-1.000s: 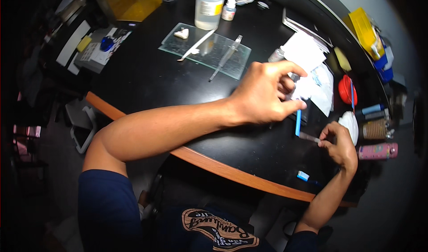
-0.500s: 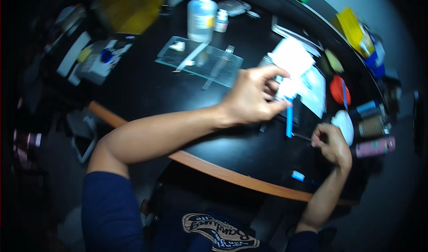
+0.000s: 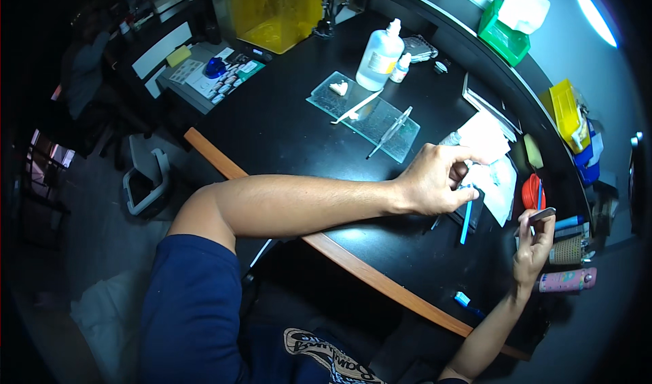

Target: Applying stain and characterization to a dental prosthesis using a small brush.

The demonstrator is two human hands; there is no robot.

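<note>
A green bin (image 3: 508,44), a yellow bin (image 3: 565,114) and a pink bottle (image 3: 568,281) line the right side.

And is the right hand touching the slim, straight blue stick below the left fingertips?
Apart: the head view shows black tabletop between the right hand and the blue stick.

Both forearms (image 3: 312,204) reached over the counter's near edge (image 3: 367,272); the left hand (image 3: 440,180) curled, thumb opposing forefinger, while the right hand (image 3: 532,247) pointed away from that edge, fingertips pinched.
</note>
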